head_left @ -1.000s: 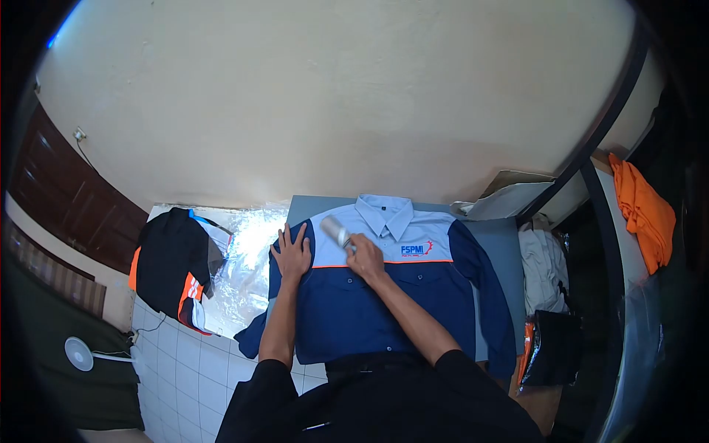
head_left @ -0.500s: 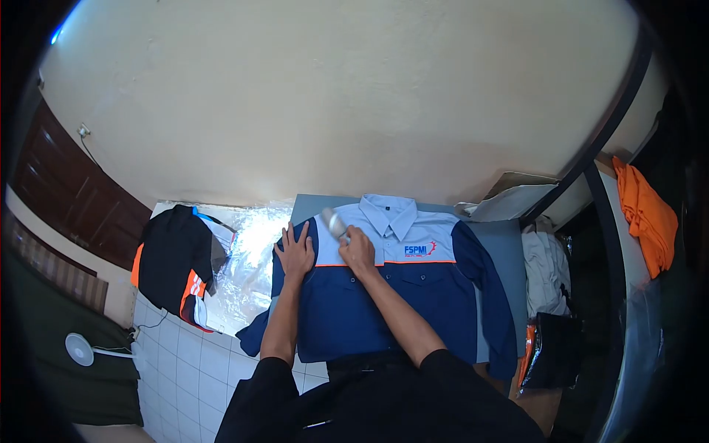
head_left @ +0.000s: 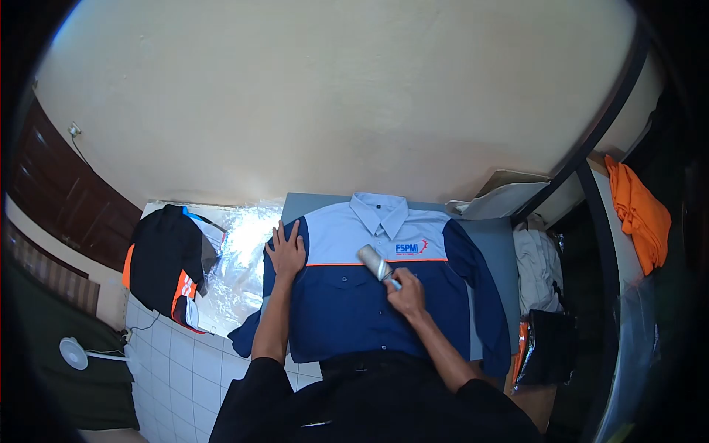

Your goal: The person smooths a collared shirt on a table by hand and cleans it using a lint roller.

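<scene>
On the tabletop (head_left: 491, 240), our shirt (head_left: 332, 314) lies face up; our left hand (head_left: 287, 252) rests open on 1 sleeve (head_left: 245, 338), our right hand (head_left: 406, 294) gripping a roller (head_left: 374, 262) over the orange trim (head_left: 336, 264).

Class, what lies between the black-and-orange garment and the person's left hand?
Shiny plastic sheeting, then a narrow strip of navy sleeve beside the left hand. The head view shows this.

Brown door (head_left: 70, 188) left; orange cloth (head_left: 638, 215) far right.
</scene>
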`<action>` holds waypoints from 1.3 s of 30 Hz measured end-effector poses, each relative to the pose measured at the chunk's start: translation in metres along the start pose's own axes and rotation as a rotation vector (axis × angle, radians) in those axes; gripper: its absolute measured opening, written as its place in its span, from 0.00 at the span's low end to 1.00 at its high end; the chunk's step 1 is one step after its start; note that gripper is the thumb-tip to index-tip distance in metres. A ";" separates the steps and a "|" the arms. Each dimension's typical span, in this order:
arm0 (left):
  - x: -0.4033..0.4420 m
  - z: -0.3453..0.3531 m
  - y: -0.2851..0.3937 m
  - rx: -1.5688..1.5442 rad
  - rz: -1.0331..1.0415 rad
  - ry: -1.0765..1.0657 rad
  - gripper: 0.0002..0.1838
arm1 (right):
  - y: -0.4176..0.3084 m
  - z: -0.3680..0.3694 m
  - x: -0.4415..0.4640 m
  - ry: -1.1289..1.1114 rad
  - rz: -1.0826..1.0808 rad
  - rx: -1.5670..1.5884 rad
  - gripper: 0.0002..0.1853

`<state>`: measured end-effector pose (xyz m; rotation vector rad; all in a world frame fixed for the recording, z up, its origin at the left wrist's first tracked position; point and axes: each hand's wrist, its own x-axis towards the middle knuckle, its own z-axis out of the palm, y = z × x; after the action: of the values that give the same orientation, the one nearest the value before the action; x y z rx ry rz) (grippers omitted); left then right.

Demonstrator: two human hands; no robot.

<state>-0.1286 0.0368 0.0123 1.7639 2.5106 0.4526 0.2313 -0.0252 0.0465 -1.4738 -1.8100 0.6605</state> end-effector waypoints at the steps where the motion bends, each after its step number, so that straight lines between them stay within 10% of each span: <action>1: -0.001 0.000 0.001 -0.003 0.001 -0.001 0.30 | 0.009 -0.010 0.002 0.004 0.018 -0.039 0.12; 11: 0.025 0.003 0.037 0.152 -0.092 0.072 0.34 | 0.078 -0.085 0.042 0.385 0.291 -0.147 0.13; 15: 0.001 0.010 0.128 -0.276 0.530 0.250 0.28 | 0.056 -0.071 0.022 0.296 0.306 -0.080 0.12; 19: -0.065 0.021 0.211 -0.403 0.868 -0.050 0.27 | 0.057 -0.047 0.000 0.372 0.277 -0.087 0.13; 33: -0.117 -0.025 0.216 -0.222 0.706 -0.541 0.26 | 0.046 -0.063 -0.051 0.419 0.370 0.044 0.13; 39: -0.052 0.034 0.250 -0.297 0.942 -0.093 0.24 | 0.053 -0.062 -0.011 0.377 0.492 -0.012 0.13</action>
<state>0.1249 0.0737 0.0380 2.6180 1.3038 0.6839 0.3135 -0.0266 0.0426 -1.9251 -1.1759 0.5518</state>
